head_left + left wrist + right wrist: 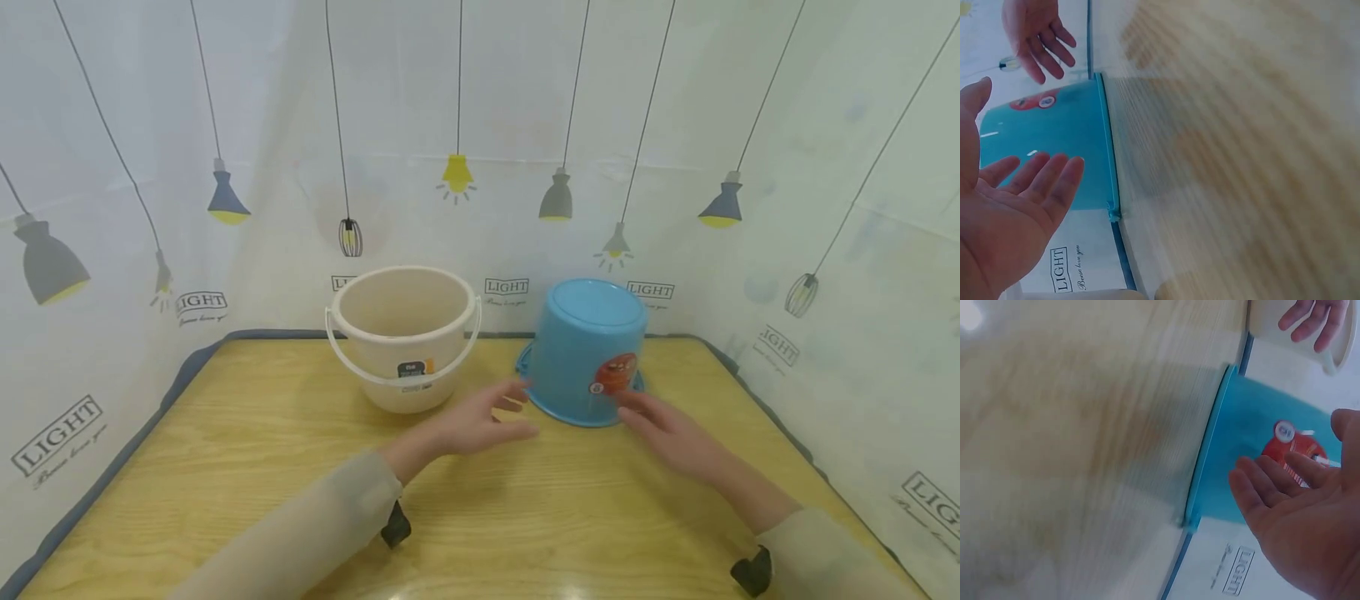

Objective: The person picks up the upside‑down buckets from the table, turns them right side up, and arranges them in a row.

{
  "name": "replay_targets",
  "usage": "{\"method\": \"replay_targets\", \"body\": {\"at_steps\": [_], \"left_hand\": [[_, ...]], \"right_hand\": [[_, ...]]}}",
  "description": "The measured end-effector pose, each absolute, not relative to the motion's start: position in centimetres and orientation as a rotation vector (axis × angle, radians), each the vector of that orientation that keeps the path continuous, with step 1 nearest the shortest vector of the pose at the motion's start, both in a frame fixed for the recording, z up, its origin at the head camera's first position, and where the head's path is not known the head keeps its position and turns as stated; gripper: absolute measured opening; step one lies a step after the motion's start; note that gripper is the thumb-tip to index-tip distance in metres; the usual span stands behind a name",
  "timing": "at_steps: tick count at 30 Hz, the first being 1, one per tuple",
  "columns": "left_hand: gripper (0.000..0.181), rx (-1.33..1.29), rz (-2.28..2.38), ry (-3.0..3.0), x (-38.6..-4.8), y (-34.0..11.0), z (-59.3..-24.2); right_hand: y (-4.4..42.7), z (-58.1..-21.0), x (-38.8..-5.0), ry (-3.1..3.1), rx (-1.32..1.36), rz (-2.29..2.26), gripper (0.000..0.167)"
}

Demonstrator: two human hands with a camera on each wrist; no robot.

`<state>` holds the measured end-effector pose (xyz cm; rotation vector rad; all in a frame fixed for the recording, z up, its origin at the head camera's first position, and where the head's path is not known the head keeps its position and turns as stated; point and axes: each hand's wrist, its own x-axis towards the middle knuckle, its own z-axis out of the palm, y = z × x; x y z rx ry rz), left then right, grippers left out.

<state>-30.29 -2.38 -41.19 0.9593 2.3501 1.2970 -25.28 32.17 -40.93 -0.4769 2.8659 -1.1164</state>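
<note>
Blue bucket (pixel 577 354) upturned on the table (pixel 487 517)
Head: an upright cream bucket (pixel 405 348) is seen to its left. Left wrist: the left hand (pixel 1010 219) is held near it, fingers loosely apart. Right wrist: the right hand (pixel 1304 519) is held near its red label (pixel 1286 442), fingers likewise apart.

On the worktop (pixel 525 533), which has a yellow-brown colour with wood grain, the left bucket (pixel 397 348) is cream with a whitish handle (pixel 405 382) and a black-and-orange label (pixel 411 369), while the right bucket (pixel 573 358) is bright blue with a red sticker (pixel 618 372). The whitish wall covering (pixel 405 83) bears a pattern of hanging lamps (pixel 557 197) in grey, dark blue and yellow, with black lettering (pixel 507 287). Both sleeves (pixel 300 517) are pale beige.
</note>
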Motion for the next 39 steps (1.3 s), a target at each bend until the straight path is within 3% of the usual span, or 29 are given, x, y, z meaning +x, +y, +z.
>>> {"method": "replay_targets", "body": {"at_steps": [8,13,18,25,33,39], "left_hand": [[0.093,0.873,1.206,2.421,-33.2,-1.2,-41.6],[0.094,0.840,1.220,2.434,-34.9,-0.9,-42.1],[0.096,0.831,1.239,2.421,-36.7,-0.1,-43.0],[0.112,0.844,1.119,2.527,-39.4,1.6,-44.3],[0.123,0.707,0.997,2.559,-40.7,1.8,-45.0],[0.117,0.624,0.834,2.659,-40.3,1.7,-44.2]], "right_hand": [[35.2,-41.8,-27.5,2.813,-0.395,-1.005,0.082],[36.5,-42.5,-29.1,2.821,-0.305,-0.867,0.098],[37.1,-42.9,-30.7,2.853,-0.310,-0.783,0.109],[37.1,-43.3,-32.5,2.861,-0.305,-0.711,0.127],[36.6,-43.9,-33.6,2.868,-0.358,-0.701,0.133],[36.2,-43.7,-34.5,2.820,-0.280,-0.704,0.138]]}}
